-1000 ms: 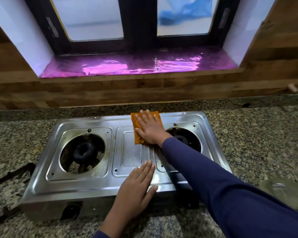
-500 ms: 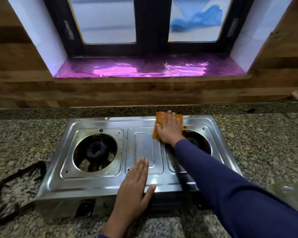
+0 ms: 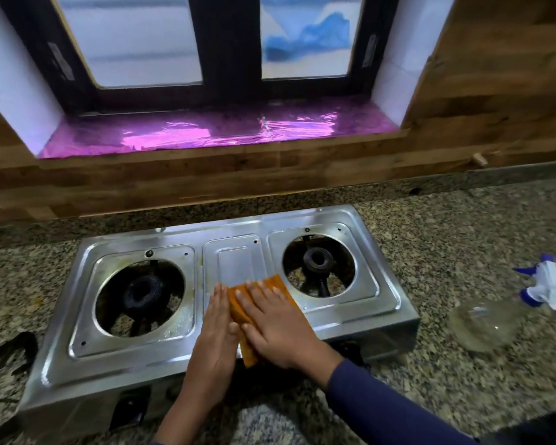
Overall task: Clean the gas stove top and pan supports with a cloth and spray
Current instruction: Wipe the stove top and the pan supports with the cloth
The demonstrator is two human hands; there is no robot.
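Note:
A steel two-burner gas stove (image 3: pixel 231 252) sits on the granite counter with its pan supports taken off, both burners bare. My right hand (image 3: pixel 276 322) lies flat, fingers straight, pressing an orange cloth (image 3: pixel 278 284) onto the stove's middle panel near the front edge. Beside it, my left hand (image 3: pixel 214 335) rests flat on the steel top, fingers straight, touching the cloth's left edge. A clear spray bottle (image 3: pixel 485 322) with a white and blue trigger head lies on its side on the counter to the right.
A black pan support (image 3: pixel 10 348) lies on the counter at the left edge, partly out of view. Behind the stove runs a wooden wall and a window sill (image 3: pixel 219 133) lined with purple foil. Granite counter (image 3: pixel 446 239) stretches to the right.
My right hand has drawn the cloth from the back of the middle panel toward the front edge, next to my left hand. The view shifted right, revealing the spray bottle.

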